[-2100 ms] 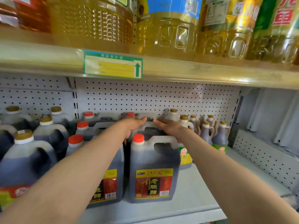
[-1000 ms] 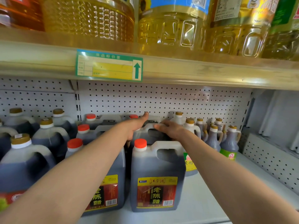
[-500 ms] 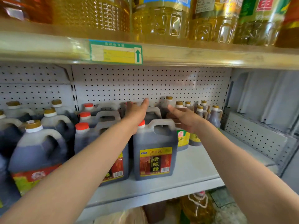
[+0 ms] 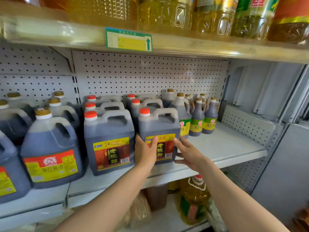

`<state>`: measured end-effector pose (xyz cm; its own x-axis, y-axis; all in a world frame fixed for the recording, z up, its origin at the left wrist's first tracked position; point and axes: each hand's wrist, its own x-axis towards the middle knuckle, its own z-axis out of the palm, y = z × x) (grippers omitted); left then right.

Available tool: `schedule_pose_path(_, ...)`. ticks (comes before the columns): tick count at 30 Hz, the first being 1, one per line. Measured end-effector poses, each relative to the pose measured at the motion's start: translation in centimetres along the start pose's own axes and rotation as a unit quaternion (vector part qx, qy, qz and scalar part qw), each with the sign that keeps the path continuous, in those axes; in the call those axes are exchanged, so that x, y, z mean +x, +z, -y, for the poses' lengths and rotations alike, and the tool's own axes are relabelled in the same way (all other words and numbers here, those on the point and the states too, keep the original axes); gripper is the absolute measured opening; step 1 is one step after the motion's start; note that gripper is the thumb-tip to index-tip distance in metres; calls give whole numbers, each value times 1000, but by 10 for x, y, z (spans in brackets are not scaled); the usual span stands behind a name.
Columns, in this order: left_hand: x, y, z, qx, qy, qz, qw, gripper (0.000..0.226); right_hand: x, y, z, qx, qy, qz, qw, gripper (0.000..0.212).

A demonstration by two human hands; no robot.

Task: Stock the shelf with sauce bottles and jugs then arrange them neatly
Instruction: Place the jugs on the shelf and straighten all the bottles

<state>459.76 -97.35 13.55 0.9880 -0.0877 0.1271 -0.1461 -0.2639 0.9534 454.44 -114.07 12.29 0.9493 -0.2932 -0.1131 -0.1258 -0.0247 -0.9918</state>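
Grey shop shelf (image 4: 222,148) against pegboard, oil bottles (image 4: 167,14) on the tier above. Front red-capped vinegar jug (image 4: 158,128) standing at the shelf's forward edge, just beside its twin (image 4: 108,134). Left hand (image 4: 145,153) flat against the label, fingers straight; right hand (image 4: 189,153) spread at the lower right corner, gripping nothing. Risks, as judged: uneven push twisting the label off-square, or shoving back rows into the small bottles (image 4: 197,119).
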Motion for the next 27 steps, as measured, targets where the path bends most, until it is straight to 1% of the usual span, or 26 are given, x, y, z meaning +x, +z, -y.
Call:
schedule_pose_path(3,-4,5,11,-2,-59,11,998,80,4,4,-3,4,6,-11,1000,39)
schedule_pose_path(5,-5,9,14,-2,-81,1,997,78,8,4,-3,13,16,-10,1000,39)
schedule_pose_path(10,0,24,12,-14,-107,-35,994,75,24,-1,-2,26,28,0,999,37)
schedule_pose_path(15,10,32,10,2,-120,-66,991,72,38,-4,-4,21,28,10,999,37)
schedule_pose_path(20,15,37,5,16,-136,-87,987,70,48,-3,-7,8,30,-8,999,45)
schedule_pose_path(24,13,40,6,19,-134,-99,986,72,53,-4,-12,9,34,-27,999,61)
schedule_pose_path(27,11,40,7,27,-134,-106,985,73,55,-3,-16,1,32,-50,998,66)
